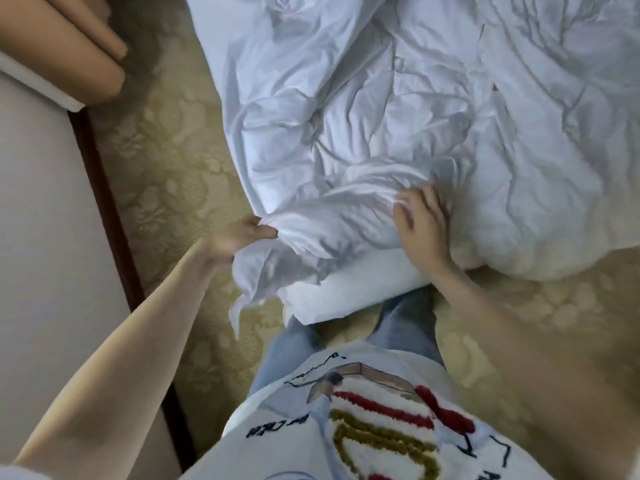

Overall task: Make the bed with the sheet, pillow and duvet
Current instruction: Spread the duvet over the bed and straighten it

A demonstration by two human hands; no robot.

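A crumpled white duvet lies over the bed and spills off its near edge toward me. My left hand grips a bunched corner of the duvet's white cover at the bed's near left edge. My right hand rests on the duvet a little to the right, fingers spread and slightly curled into the folds. Below the gathered cloth a smooth white padded edge shows; I cannot tell whether it is a pillow or the mattress. No separate sheet can be told apart.
Patterned yellow-green carpet covers the floor left of and in front of the bed. A pale wall with a dark wooden skirting runs along the left. Beige curtain folds hang at the top left. My legs stand against the bed's edge.
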